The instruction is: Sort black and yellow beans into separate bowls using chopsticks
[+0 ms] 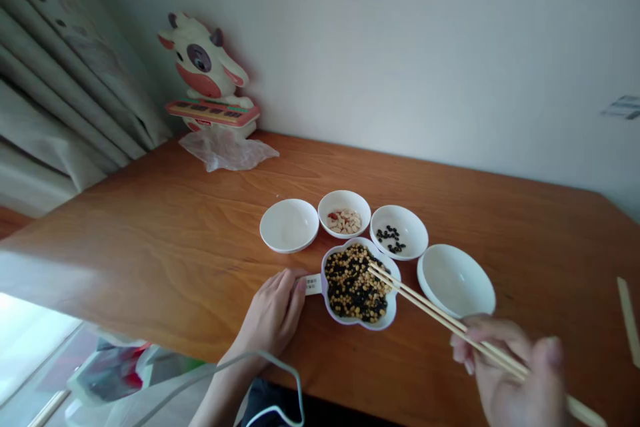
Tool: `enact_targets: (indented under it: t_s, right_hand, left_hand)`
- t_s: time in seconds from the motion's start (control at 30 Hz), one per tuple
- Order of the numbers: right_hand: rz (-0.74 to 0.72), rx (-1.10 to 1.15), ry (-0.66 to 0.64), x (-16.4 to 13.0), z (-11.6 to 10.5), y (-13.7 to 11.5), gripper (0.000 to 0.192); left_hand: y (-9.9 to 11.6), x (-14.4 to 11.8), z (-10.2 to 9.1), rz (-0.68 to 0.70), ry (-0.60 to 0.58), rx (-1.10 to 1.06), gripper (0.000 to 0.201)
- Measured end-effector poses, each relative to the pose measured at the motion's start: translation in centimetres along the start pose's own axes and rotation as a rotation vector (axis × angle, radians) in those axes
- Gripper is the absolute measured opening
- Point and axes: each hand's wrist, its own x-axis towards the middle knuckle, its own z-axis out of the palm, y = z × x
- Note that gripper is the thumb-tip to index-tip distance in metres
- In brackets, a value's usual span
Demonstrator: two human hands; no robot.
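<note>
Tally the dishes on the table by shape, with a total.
Round white bowls: 4 (empty far-left one, one with pale nuts, one with black beans, empty right one)
Flower-shaped white dish of mixed beans: 1
Total: 5

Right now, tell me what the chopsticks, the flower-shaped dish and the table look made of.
Chopsticks: pale, matte, likely bamboo or wood. Flower-shaped dish: white, glossy, probably plastic or ceramic; unclear which. Table: reddish-brown wood grain with slight sheen, wood or veneer.

head cam | worn on the person's head | looks forward and down, close over wooden table (150, 233) | wall (400, 47) behind | single view
</note>
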Motion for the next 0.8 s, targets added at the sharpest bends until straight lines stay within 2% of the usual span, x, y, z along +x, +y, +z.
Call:
enact_targets:
  t_s: [0.13, 0.27, 0.43, 0.53, 0.7, 0.8]
  right_hand:
    - [0.170, 0.200, 0.134, -1.8, 1.3, 3.0, 0.065]
    - [0.220, 0.368, 0.210, -3.1, 0.8, 4.6, 0.054]
    - [0.253, 0.470, 0.257, -3.7, 0.6, 4.7, 0.044]
    - [0.268, 0.464, 0.241, -3.6, 0.8, 4.6, 0.042]
    - [0.259, 0.430, 0.241, -3.2, 1.1, 4.8, 0.041]
    - [0.250, 0.400, 0.243, -3.3, 1.2, 4.8, 0.043]
  left_hand:
    - [-0.1, 0.1, -0.2, 0.017, -0.002, -0.002, 0.022]
    - [-0.1, 0.7, -1.2, 0.053, -0.076, -0.002, 0.019]
    - [-0.3, 1.9, -3.1, 0.147, -0.239, 0.031, 0.018]
    - [-0.3, 2.9, -3.8, 0.206, -0.305, 0.025, 0.020]
    - [0.2, 4.9, -3.9, 0.303, -0.444, 0.025, 0.022]
    - [0.2, 5.8, -3.7, 0.331, -0.487, 0.004, 0.024]
